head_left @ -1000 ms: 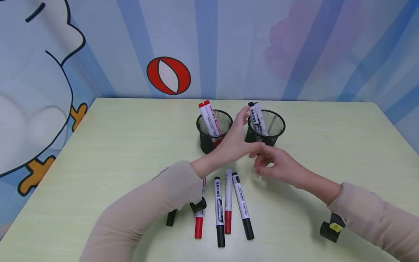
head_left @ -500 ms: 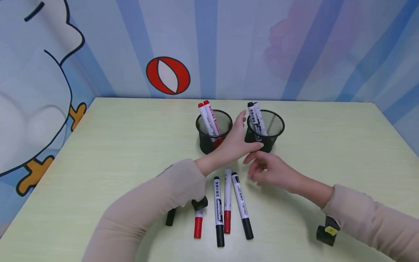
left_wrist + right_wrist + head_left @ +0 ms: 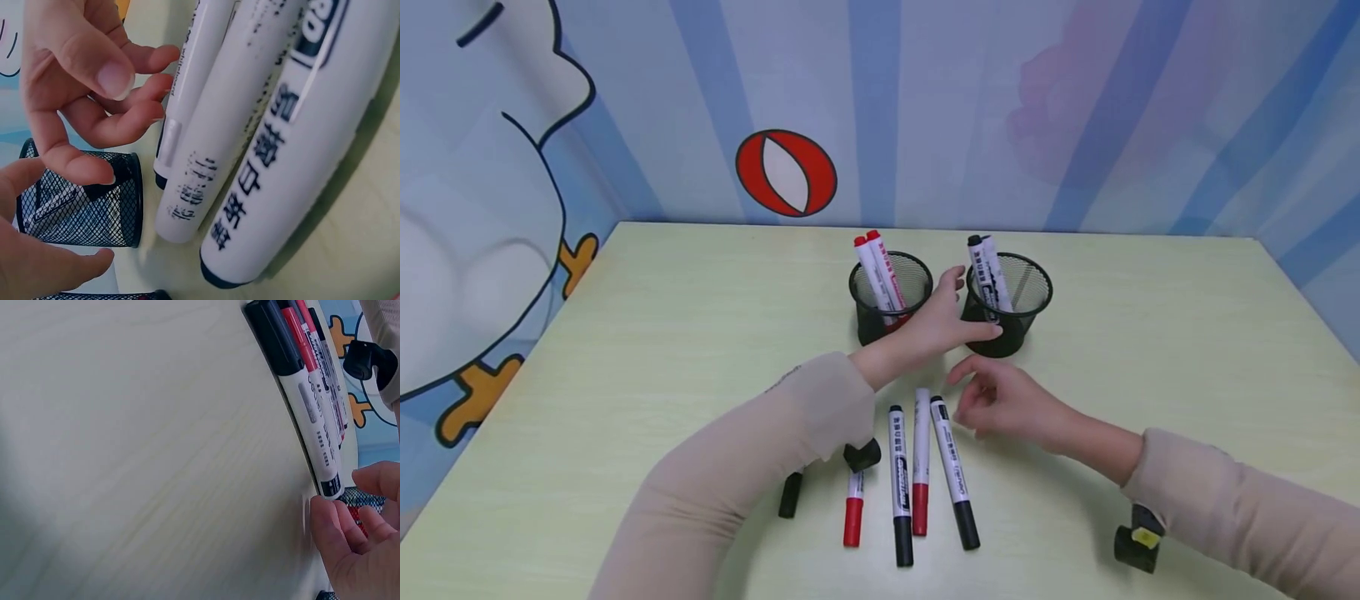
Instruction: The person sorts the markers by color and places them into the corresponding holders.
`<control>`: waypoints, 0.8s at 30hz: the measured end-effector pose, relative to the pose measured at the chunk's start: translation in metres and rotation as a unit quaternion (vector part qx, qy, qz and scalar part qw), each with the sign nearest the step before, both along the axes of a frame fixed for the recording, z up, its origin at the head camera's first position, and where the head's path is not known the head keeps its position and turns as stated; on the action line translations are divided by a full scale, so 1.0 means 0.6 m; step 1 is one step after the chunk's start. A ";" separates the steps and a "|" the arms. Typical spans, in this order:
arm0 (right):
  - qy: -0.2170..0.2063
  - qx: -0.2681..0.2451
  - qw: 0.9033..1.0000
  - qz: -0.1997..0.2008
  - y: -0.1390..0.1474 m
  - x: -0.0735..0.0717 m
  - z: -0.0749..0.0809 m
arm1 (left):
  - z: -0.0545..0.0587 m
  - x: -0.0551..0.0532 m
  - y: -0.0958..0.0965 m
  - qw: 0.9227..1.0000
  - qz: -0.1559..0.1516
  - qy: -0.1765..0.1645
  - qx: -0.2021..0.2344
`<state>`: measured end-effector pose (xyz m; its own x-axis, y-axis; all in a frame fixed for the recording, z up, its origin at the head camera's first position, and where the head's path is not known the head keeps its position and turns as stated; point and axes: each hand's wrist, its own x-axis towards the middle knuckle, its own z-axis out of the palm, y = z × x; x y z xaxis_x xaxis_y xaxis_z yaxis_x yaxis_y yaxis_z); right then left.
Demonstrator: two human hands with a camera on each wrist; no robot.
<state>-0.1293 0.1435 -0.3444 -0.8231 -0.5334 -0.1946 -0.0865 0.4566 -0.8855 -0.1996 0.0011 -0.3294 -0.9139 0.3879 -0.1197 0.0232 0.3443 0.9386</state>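
My left hand [image 3: 940,321] reaches between two black mesh pen cups, fingers spread beside the right cup [image 3: 1009,340] and thumb across its front. In the left wrist view, that cup [image 3: 125,215] lies beyond the hand; whether they touch, I cannot tell. Black-capped markers [image 3: 981,271] lean in the right cup, red-ended markers [image 3: 880,271] in the left cup [image 3: 872,329]. My right hand [image 3: 1011,400], fingers loosely bent and holding nothing, hovers by the upper end of a black-capped whiteboard marker [image 3: 950,450]. The right wrist view has its fingertips near this marker [image 3: 315,425].
Beside that marker lie a red-capped marker [image 3: 921,450] and another black-capped one [image 3: 898,475]. Farther left, a red-capped marker [image 3: 853,521] and a black-ended marker [image 3: 790,496] are partly hidden by the left sleeve [image 3: 752,450]. A printed wall [image 3: 940,117] stands behind the table [image 3: 700,292].
My right hand has moved left and toward me, from the front of the right cup to the loose markers. My left hand's raised fingers have lowered a little; its thumb stays at the cup.
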 end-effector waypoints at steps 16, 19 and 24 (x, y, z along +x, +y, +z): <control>0.000 0.054 0.998 -0.025 -0.032 0.007 -0.001 | -0.015 -0.013 0.015 0.999 0.021 -0.027 0.042; 0.000 0.068 0.997 -0.031 -0.036 0.008 -0.002 | -0.016 -0.015 0.018 0.998 0.027 -0.026 0.046; 0.009 0.102 0.994 -0.046 -0.045 0.011 -0.001 | -0.017 -0.018 0.021 0.998 0.028 -0.024 0.043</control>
